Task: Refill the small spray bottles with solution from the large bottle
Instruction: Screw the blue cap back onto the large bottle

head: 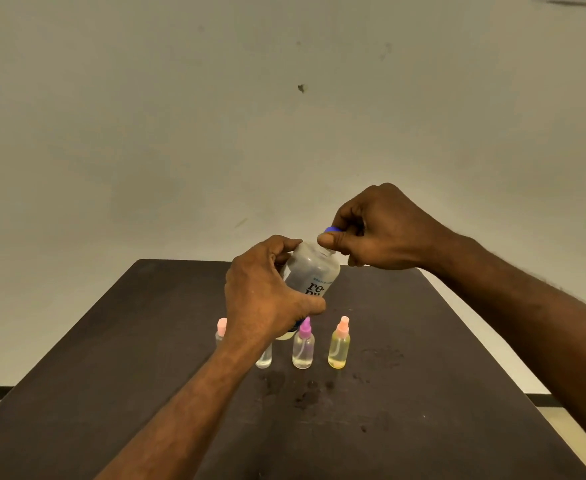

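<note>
My left hand (263,292) grips the large translucent white bottle (314,270) by its body, holding it tilted above the dark table (423,393). My right hand (371,233) pinches the blue cap (333,229) at the bottle's neck; whether the cap is on or off the neck I cannot tell. Below stand small spray bottles in a row: one with a purple top (303,346), one with an orange-pink top and yellowish liquid (339,344), one with a pink top (221,329) partly hidden by my left wrist, and a clear one (264,356) whose top is hidden.
Dark wet spots (305,393) mark the table in front of the small bottles. A plain wall (284,116) rises behind the table. The table edges fall away to a pale floor (582,441) on both sides.
</note>
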